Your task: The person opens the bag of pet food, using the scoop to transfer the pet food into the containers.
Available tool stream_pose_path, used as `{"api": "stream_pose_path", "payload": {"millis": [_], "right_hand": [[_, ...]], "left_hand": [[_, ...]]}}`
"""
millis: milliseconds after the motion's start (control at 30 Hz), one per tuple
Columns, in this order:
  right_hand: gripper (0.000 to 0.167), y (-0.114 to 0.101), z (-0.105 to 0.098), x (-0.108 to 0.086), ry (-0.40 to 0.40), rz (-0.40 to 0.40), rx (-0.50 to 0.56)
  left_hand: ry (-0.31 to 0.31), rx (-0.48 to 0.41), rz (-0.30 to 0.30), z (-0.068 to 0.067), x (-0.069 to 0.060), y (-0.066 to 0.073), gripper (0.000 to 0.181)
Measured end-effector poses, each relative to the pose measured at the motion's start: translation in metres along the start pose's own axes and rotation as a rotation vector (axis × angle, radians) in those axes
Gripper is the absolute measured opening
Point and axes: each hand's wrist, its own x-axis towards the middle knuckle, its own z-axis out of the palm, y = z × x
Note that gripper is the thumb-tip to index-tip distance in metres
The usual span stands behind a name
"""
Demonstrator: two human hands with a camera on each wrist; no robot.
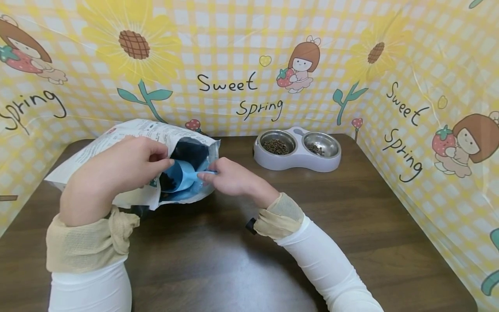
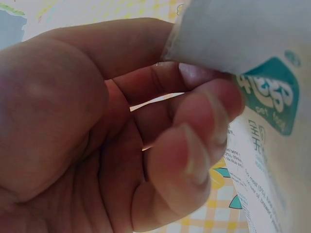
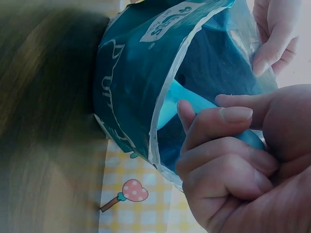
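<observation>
A white and teal bag (image 1: 136, 130) lies on its side, its mouth facing right. My left hand (image 1: 113, 167) pinches the upper edge of the bag's mouth; in the left wrist view the thumb and fingers (image 2: 184, 150) curl at the bag's edge (image 2: 209, 34). Inside the mouth sits a light blue scoop (image 1: 181, 175) with dark pellets in it. The fingers of my right hand (image 1: 234, 177) are curled round its handle, and the right wrist view shows this hand (image 3: 233, 160) at the opening, with the scoop (image 3: 187, 97) reaching into the bag (image 3: 133, 77).
At the back of the brown table (image 1: 218, 260) stands a pale double bowl (image 1: 298, 161). Brown pellets (image 1: 276, 146) fill part of its left dish, and a few lie in the right dish. A yellow checked cloth (image 1: 230, 39) hangs behind and at both sides.
</observation>
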Motion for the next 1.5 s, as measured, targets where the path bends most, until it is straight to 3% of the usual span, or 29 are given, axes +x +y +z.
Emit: {"api": "stream_pose_path", "payload": {"millis": [133, 367, 567, 1500], "right_hand": [[0.047, 0.003, -0.002, 0.001, 0.005, 0.007, 0.039], [0.04, 0.005, -0.004, 0.001, 0.046, 0.07, 0.219], [0.041, 0.009, -0.008, 0.002, 0.004, 0.121, 0.353], [0.042, 0.02, -0.011, 0.008, -0.014, 0.135, 0.425]], "left_hand": [[-0.006, -0.005, -0.004, 0.0, 0.0, 0.0, 0.029], [-0.013, -0.018, -0.007, 0.0, 0.0, 0.0, 0.029], [-0.003, -0.013, -0.005, 0.0, -0.001, 0.0, 0.03], [-0.004, -0.014, -0.003, 0.0, 0.0, 0.0, 0.032]]}}
